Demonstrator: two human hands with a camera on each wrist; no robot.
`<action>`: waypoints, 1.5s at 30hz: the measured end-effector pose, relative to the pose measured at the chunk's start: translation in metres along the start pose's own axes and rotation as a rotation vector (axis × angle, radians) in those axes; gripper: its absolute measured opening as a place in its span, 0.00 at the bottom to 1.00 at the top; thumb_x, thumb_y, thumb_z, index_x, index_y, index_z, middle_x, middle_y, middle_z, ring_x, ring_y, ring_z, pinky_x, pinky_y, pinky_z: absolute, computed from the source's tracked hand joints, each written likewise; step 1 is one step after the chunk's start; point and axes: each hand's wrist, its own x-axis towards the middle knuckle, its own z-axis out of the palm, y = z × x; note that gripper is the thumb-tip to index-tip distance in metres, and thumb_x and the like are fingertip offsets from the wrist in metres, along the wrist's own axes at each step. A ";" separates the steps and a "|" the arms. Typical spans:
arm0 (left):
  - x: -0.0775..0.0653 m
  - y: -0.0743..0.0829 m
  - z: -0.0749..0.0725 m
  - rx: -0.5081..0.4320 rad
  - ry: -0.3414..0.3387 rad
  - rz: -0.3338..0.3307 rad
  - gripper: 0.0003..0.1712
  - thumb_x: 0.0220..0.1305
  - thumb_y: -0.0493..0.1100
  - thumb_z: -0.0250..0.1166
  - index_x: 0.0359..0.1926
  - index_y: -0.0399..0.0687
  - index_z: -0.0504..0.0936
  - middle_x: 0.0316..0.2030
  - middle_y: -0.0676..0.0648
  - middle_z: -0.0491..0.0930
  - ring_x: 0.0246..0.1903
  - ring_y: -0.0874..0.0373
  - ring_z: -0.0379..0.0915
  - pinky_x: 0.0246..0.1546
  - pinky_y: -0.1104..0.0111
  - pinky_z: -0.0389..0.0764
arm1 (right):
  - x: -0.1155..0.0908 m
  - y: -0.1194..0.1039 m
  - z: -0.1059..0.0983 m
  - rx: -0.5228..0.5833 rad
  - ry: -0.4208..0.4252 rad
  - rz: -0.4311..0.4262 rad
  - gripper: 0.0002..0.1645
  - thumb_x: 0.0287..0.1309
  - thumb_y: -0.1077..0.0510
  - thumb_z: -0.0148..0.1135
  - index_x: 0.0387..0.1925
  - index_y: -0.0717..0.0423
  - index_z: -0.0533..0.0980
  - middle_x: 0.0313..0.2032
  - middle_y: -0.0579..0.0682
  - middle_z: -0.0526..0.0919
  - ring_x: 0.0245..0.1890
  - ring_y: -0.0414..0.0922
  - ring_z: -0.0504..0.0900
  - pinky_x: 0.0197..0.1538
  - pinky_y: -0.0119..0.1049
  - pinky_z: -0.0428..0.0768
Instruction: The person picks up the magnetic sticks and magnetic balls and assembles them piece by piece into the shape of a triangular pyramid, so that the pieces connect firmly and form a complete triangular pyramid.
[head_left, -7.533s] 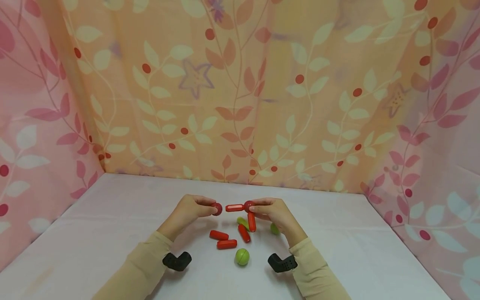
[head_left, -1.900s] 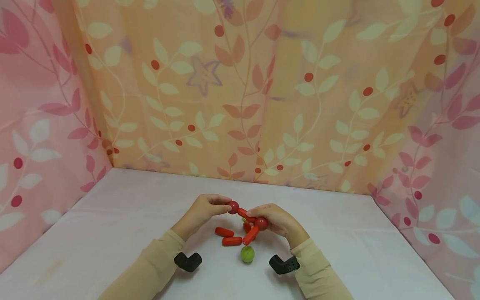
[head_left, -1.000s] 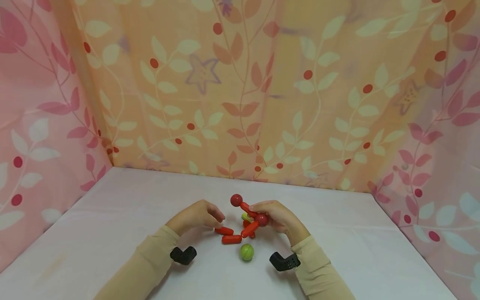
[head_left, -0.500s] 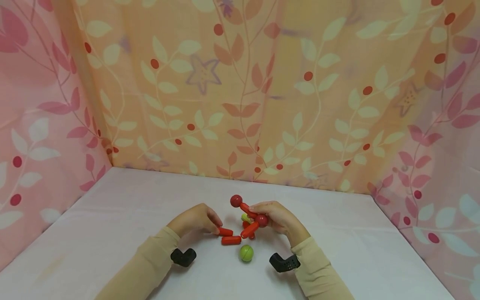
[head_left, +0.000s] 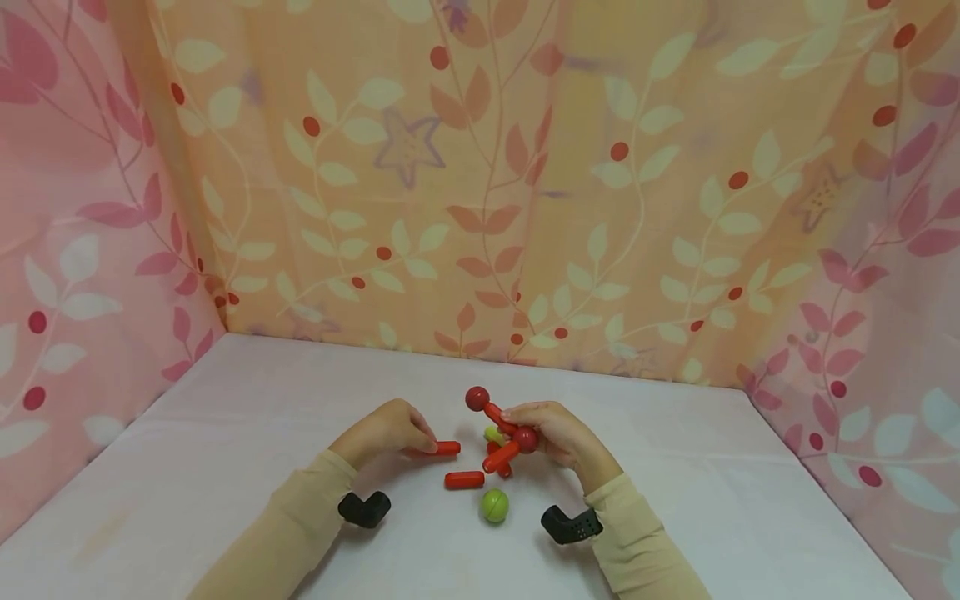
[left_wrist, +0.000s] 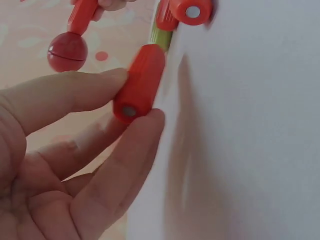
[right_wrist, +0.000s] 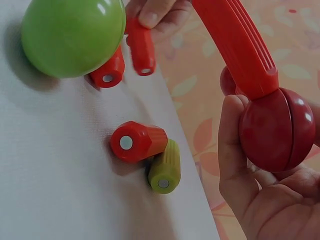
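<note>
Your left hand (head_left: 386, 433), drawn to a pinch, is holding a red stick (left_wrist: 141, 82) just above the table (head_left: 637, 467); your right hand (head_left: 553, 429), partly curled, is gripping a joined ball-and-stick piece (head_left: 495, 415). Green ball (head_left: 494, 506) lying nearer you.

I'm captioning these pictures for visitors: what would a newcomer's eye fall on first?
Probably the red ball-and-rod chain in the right hand's grip, held above the white tabletop. Next, perhaps, the green ball, lowest of the pieces in the head view, then the red rod pinched in the left hand's grip.
</note>
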 end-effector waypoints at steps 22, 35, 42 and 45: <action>0.004 0.007 0.002 -0.560 0.106 0.015 0.12 0.59 0.40 0.72 0.41 0.38 0.85 0.37 0.45 0.86 0.37 0.55 0.84 0.45 0.66 0.85 | 0.005 0.002 0.005 0.070 0.109 -0.037 0.15 0.65 0.56 0.61 0.44 0.63 0.82 0.29 0.46 0.86 0.32 0.40 0.83 0.40 0.31 0.83; 0.012 0.015 0.008 -0.598 0.128 0.028 0.14 0.61 0.40 0.70 0.44 0.35 0.86 0.34 0.47 0.86 0.34 0.58 0.82 0.46 0.66 0.85 | 0.004 -0.005 0.003 0.042 0.127 -0.038 0.18 0.64 0.54 0.62 0.47 0.64 0.82 0.29 0.45 0.86 0.32 0.40 0.83 0.38 0.30 0.81; 0.010 0.014 0.012 -0.610 0.130 0.018 0.15 0.60 0.39 0.71 0.46 0.34 0.85 0.37 0.44 0.86 0.34 0.58 0.83 0.46 0.65 0.85 | 0.002 -0.002 0.004 0.051 0.097 -0.042 0.18 0.65 0.55 0.61 0.48 0.65 0.82 0.29 0.46 0.86 0.32 0.40 0.84 0.39 0.30 0.83; 0.007 0.014 0.015 -0.586 0.121 0.015 0.15 0.60 0.40 0.71 0.46 0.35 0.86 0.38 0.44 0.86 0.35 0.57 0.83 0.46 0.64 0.85 | 0.002 0.000 0.006 0.054 0.089 -0.044 0.17 0.65 0.56 0.61 0.47 0.65 0.82 0.28 0.45 0.86 0.32 0.40 0.84 0.41 0.31 0.84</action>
